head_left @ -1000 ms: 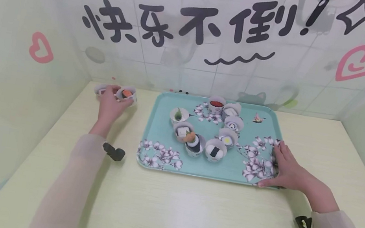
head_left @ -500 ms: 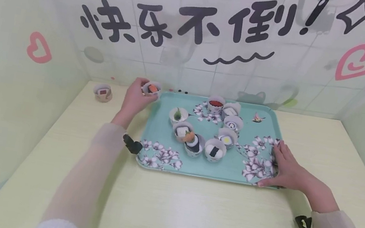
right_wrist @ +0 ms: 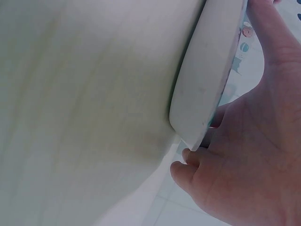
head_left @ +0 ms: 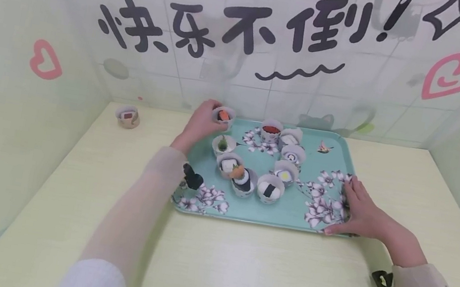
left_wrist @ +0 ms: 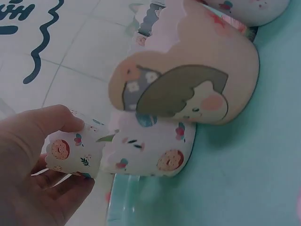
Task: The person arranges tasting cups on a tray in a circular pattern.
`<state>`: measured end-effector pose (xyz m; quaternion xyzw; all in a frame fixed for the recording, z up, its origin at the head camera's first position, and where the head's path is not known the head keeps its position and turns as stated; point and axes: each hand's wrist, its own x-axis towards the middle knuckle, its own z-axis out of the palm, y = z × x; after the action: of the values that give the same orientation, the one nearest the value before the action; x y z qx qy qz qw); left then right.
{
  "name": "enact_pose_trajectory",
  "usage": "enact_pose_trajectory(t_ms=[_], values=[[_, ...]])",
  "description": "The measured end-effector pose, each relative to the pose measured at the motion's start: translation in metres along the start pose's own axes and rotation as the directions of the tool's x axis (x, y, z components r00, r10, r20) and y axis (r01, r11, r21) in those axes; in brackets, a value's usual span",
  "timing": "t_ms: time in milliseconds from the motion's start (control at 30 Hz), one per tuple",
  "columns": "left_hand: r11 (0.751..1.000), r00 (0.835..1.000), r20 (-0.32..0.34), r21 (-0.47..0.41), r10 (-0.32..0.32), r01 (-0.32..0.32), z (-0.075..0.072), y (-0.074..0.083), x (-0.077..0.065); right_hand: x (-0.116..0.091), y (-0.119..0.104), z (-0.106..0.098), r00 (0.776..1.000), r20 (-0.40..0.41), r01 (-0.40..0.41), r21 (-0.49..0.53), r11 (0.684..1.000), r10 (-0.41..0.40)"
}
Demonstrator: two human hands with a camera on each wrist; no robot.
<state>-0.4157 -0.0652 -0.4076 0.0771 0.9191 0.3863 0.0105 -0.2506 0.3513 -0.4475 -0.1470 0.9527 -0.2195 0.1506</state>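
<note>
My left hand [head_left: 202,123] pinches a small scalloped paper cup [head_left: 223,118] at the tray's back left; inside is a toy-like sushi piece with an orange top. In the left wrist view, the thumb and fingers span the printed cup [left_wrist: 75,149], close beside other cups. Below it stands a cup with a green-topped piece [head_left: 223,145] on the turquoise flowered tray [head_left: 246,211]. My right hand [head_left: 365,217] rests at the tray's front right corner, thumb at the front rim, fingers along the right one. In the right wrist view, some fingers lie behind the tray's edge [right_wrist: 204,80].
Several more paper cups form a curve on the tray, among them one with red contents [head_left: 271,131] and one with a black-banded piece [head_left: 270,190]. Another cup [head_left: 127,117] stands on the table at the far left. A patterned wall [head_left: 247,91] rises behind.
My left hand has carried the orange-topped cup rightward from the table's back left to above the tray's back left. The other left cup stays behind. My right hand has not visibly moved.
</note>
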Motion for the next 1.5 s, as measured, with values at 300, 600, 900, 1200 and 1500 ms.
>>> enact_pose_trajectory(t_ms=[300,600,900,1200,1500], values=[[0.993,0.986,0.167,0.115,0.009,-0.029,0.016,0.014,0.002,0.001,-0.003,-0.001,1.000,0.004,0.005,0.004,1.000,-0.005],[0.990,0.963,0.267,0.143,-0.041,0.003,0.013,0.016,0.000,0.000,-0.006,-0.004,1.000,0.004,0.005,-0.003,1.000,-0.005],[0.995,0.968,0.244,0.098,-0.052,0.029,0.006,0.015,-0.004,-0.001,-0.007,-0.004,1.000,0.007,0.005,0.006,1.000,-0.005],[0.999,0.996,0.075,0.025,-0.045,0.044,-0.015,0.011,-0.007,-0.002,-0.006,-0.004,1.000,0.014,-0.002,0.026,1.000,0.001],[0.998,0.994,-0.091,0.011,-0.053,0.054,-0.051,-0.008,-0.014,-0.003,-0.004,-0.002,1.000,0.008,0.000,0.021,1.000,-0.001]])
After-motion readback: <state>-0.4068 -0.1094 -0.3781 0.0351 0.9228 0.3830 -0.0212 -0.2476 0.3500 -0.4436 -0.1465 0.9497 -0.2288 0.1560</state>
